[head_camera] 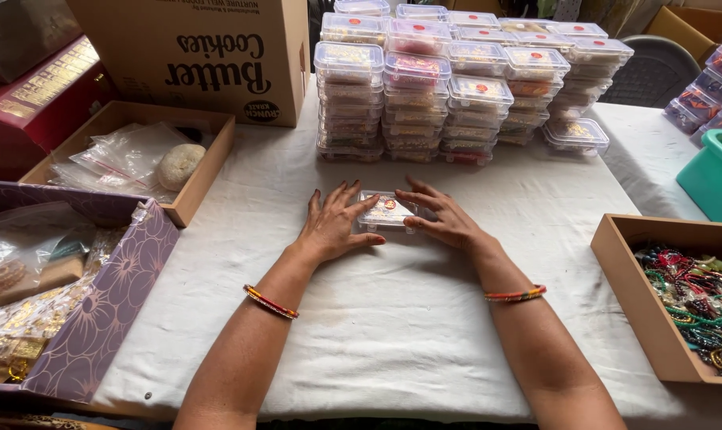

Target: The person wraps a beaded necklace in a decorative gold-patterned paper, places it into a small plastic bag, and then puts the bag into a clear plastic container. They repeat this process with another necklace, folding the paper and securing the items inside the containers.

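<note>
A purple flower-printed cardboard box (114, 310) of packets is seen at the left. On the white tablecloth (393, 318), a small clear plastic lidded box (386, 210) is pressed between the left hand (335, 225) and the right hand (442, 216), fingers spread and touching its ends. Stacked clear plastic boxes (456, 87) are set behind it, and a brown tray of beaded bracelets (628, 279) at the right.

Wearing no sleeves, forearms bare. Left hand (333, 227) showing a thin red-and-gold beaded bangle (270, 302) circling the wrist at 7 o'clock; right hand (444, 219) carrying a matching bangle (515, 295) at 5 o'clock.
</note>
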